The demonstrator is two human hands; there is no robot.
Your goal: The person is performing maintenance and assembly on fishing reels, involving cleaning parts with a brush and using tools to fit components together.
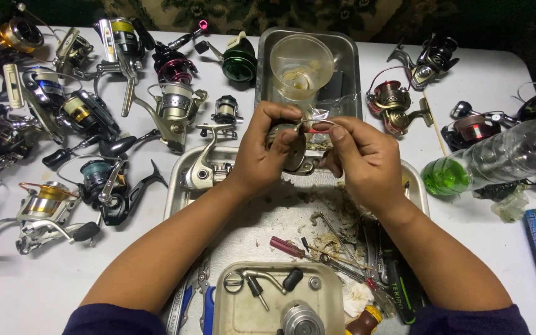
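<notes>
Reel body (293,155), grey metal, grimy, gripped by left hand (262,155).

Left hand (262,152) gripped a fishing reel body (293,152), right hand (358,158) pinched a thin red tool (313,129) against it, over a metal tray (184,186), spare reels (63,111) lay beside.

Dull, smeared metal tray (181,186), glossy metal reels (175,105), clear plastic cup (301,65), matt white tabletop (32,285).
</notes>
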